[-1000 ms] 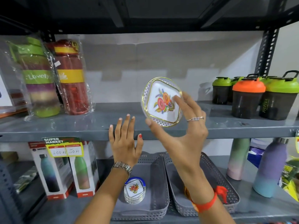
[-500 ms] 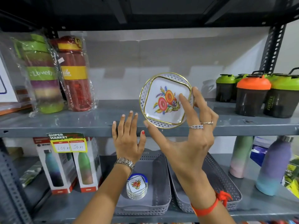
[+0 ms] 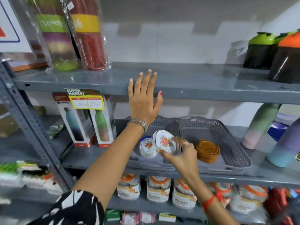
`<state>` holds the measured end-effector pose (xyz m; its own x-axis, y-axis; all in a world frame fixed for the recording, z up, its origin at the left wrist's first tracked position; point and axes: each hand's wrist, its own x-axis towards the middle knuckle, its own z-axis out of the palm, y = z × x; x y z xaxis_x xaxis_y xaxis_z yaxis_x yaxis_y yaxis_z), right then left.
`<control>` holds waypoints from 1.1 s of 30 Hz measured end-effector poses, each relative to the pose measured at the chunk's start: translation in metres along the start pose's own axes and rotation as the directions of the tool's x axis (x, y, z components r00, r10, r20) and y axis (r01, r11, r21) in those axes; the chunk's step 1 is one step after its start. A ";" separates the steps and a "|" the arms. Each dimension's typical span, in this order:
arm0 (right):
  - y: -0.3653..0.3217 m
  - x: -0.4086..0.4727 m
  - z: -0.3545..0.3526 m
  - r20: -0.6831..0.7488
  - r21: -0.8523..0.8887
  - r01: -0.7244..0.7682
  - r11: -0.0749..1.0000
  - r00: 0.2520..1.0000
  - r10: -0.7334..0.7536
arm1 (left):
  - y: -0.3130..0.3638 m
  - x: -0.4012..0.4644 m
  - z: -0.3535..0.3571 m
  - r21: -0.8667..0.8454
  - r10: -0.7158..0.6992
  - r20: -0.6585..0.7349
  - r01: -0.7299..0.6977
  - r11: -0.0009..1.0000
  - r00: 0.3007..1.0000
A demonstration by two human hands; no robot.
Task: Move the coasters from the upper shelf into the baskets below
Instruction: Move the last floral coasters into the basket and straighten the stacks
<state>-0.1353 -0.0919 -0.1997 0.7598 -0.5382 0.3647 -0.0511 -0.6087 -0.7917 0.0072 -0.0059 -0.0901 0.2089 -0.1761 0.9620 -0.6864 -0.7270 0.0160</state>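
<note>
The right hand (image 3: pixel 181 155) pinches a white, gold-rimmed coaster with a red and orange flower print (image 3: pixel 164 142) between thumb and fingers, holding it tilted low over the left grey perforated plastic basket (image 3: pixel 152 166) on the lower shelf, just beside and partly overlapping a stack of white floral coasters with a blue edge (image 3: pixel 147 147) that already sits inside that basket. The matching right grey perforated basket (image 3: pixel 230 146) stands touching the first and contains a stack of brown wooden coasters (image 3: pixel 207 151). The left hand (image 3: pixel 144 101) is spread flat and empty, fingers resting against the front lip of the grey metal upper shelf (image 3: pixel 211 85), a metal watch on its wrist. On that upper shelf, at the left, stand two tall bottles wrapped in clear plastic (image 3: pixel 73 33), and at the right, dark shaker cups with green and orange lids (image 3: pixel 274 52). Beside the baskets at the left are boxed bottles under a yellow price tag (image 3: pixel 86 101); pastel gradient bottles (image 3: pixel 258 125) stand at the right. Blur hides whether the coaster touches the basket floor.
</note>
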 end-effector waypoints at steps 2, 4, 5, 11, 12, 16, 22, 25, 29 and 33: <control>0.011 0.013 0.018 0.155 -0.114 -0.066 0.991 0.984 0.083 | -0.001 0.000 0.001 0.002 -0.001 -0.005 0.001 1.000 1.000; 0.019 0.026 0.037 0.266 -0.246 -0.076 0.966 0.953 0.143 | -0.002 0.000 0.004 0.008 0.003 -0.010 -0.003 1.000 1.000; 0.022 0.031 0.046 0.298 -0.292 -0.071 0.954 0.941 0.162 | -0.002 0.000 0.006 0.011 0.005 -0.014 -0.005 1.000 1.000; 0.035 0.052 0.088 0.398 -0.355 -0.095 0.930 0.885 0.242 | -0.004 -0.002 0.014 0.048 0.008 -0.053 -0.005 0.999 0.999; 0.037 0.053 0.093 0.399 -0.350 -0.089 0.932 0.887 0.235 | -0.004 -0.001 0.015 0.050 0.007 -0.059 -0.004 0.999 0.998; 0.043 0.054 0.106 0.413 -0.329 -0.113 0.938 0.876 0.250 | -0.005 0.000 0.017 0.072 0.003 -0.070 0.002 0.997 0.998; 0.044 0.064 0.119 0.395 -0.412 -0.061 0.909 0.887 0.239 | -0.004 0.001 0.018 0.076 0.000 -0.082 0.006 0.997 0.997; 0.045 0.069 0.125 0.393 -0.427 -0.052 0.903 0.888 0.237 | -0.004 0.001 0.019 0.083 -0.002 -0.083 0.009 0.996 0.997; 0.048 0.075 0.133 0.384 -0.475 -0.031 0.879 0.892 0.239 | -0.004 0.001 0.019 0.084 -0.003 -0.083 0.010 0.996 0.997; 0.054 0.080 0.142 0.378 -0.535 -0.004 0.845 0.893 0.243 | -0.004 0.002 0.019 0.076 -0.003 -0.080 0.009 0.997 0.997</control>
<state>0.0144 -0.0849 -0.2823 0.9113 -0.4085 -0.0522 -0.3927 -0.8239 -0.4086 0.0234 -0.0160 -0.0934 0.1545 -0.1203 0.9806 -0.6294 -0.7771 0.0039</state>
